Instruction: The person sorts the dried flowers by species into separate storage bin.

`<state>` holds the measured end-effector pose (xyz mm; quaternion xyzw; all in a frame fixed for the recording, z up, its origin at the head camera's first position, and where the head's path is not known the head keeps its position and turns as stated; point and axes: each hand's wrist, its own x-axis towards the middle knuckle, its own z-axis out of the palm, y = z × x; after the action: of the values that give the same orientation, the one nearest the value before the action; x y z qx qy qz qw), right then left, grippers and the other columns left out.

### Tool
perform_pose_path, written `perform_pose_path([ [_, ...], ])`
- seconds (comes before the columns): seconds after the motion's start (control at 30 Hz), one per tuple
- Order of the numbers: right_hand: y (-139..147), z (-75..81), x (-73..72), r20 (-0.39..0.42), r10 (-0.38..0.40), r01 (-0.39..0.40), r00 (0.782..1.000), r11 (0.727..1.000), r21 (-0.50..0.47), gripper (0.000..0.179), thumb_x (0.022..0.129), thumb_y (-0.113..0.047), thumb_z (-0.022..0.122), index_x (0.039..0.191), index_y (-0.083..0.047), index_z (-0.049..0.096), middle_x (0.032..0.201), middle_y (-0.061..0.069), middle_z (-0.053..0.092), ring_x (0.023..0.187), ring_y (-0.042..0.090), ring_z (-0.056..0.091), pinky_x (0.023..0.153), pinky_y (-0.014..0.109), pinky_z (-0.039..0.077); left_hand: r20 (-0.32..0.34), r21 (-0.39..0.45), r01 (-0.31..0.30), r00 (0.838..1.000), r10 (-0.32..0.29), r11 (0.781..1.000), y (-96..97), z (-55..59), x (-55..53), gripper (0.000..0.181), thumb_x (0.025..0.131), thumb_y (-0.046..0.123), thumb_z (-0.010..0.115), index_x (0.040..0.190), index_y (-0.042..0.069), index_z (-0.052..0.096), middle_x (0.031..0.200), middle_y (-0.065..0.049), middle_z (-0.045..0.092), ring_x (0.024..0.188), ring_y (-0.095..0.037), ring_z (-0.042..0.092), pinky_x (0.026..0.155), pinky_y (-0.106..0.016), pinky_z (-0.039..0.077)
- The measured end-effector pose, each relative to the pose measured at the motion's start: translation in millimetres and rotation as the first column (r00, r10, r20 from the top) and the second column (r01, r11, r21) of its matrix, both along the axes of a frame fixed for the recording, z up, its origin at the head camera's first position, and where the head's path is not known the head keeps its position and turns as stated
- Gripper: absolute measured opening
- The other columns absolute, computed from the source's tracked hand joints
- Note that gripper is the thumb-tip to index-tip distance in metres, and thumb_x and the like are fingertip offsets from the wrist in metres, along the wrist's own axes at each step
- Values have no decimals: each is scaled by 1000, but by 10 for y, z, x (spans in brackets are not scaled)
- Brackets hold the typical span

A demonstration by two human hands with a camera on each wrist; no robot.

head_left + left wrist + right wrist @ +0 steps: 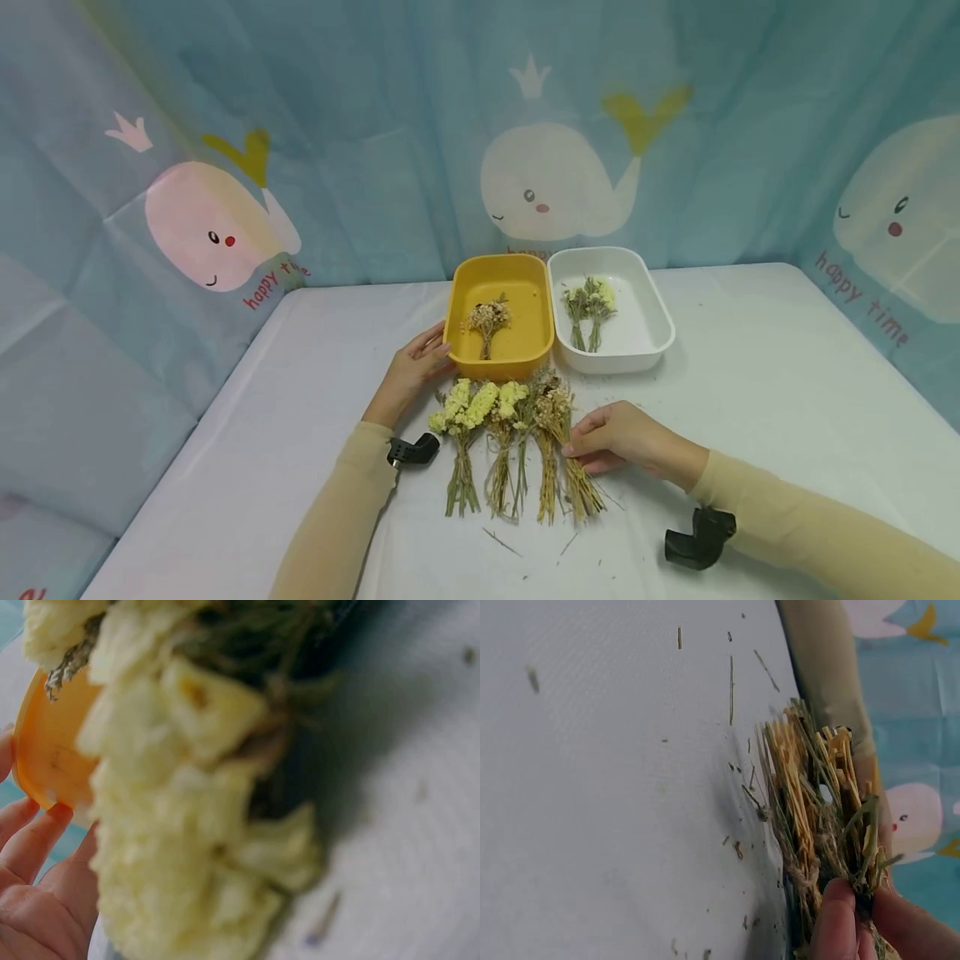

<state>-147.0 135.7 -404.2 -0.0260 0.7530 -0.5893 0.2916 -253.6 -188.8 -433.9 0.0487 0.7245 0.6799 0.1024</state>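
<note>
Pinching rightmost dried-flower bundle (581, 486) in right hand (626, 435), resting relaxed left hand (411, 372) against yellow bin (531, 329); probably light, brittle, best gripped by stems (588, 500).

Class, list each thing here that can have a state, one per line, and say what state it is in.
Yellow tray: upright, holding one dried bunch
White tray: upright, holding two bunches
Rightmost bunch: stems pinched
Right hand: pinching that bunch
Other tabletop bunches: lying side by side
Left hand: touching the yellow tray
Loose stems: scattered on the table
</note>
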Motion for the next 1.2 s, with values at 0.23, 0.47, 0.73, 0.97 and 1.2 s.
perform_pose_path([
  [0.23, 72, 75, 21, -62, 21, -17, 998, 998, 65, 24, 85, -16, 77, 99, 4, 73, 84, 0, 75, 73, 10, 71, 72, 30, 66, -17, 11, 19, 1000, -19, 1000, -3, -3, 12, 61, 100, 29, 61, 156, 21, 36, 161, -7, 36, 143, -27, 44, 110, -40, 52],
  [0.47, 153, 170, 35, -96, 37, -27, 995, 995, 99, 25, 85, -17, 77, 99, 3, 74, 86, 3, 76, 74, 11, 71, 73, 31, 65, -14, -1, 14, 1000, -14, 1000, -12, -11, 6, 62, 99, 31, 62, 155, 22, 37, 160, -6, 37, 142, -26, 45, 108, -37, 53],
  [0.73, 254, 171, 45, -103, 31, -18, 994, 991, 132, 28, 85, -20, 78, 101, 3, 74, 85, -1, 75, 76, 11, 71, 74, 32, 66, -5, 18, 3, 1000, -3, 1000, -5, 16, 0, 62, 99, 27, 63, 155, 20, 37, 160, -8, 38, 142, -27, 46, 109, -38, 53],
  [0.97, 373, 113, 56, -130, 58, -32, 990, 981, 190, 26, 83, -19, 80, 96, 3, 74, 81, 0, 75, 70, 11, 68, 68, 31, 65, 0, 24, 4, 1000, -4, 1000, -12, 20, 14, 61, 99, 27, 63, 155, 20, 38, 159, -8, 40, 141, -27, 47, 108, -38, 53],
  [1.2, 491, 52, 76, -100, 61, -44, 993, 984, 170, 28, 85, -22, 79, 99, 1, 73, 84, -1, 75, 73, 11, 69, 70, 30, 65, -17, 25, 8, 1000, -8, 1000, -18, 2, 5, 61, 99, 27, 63, 155, 20, 38, 159, -9, 40, 141, -27, 47, 109, -39, 53],
])
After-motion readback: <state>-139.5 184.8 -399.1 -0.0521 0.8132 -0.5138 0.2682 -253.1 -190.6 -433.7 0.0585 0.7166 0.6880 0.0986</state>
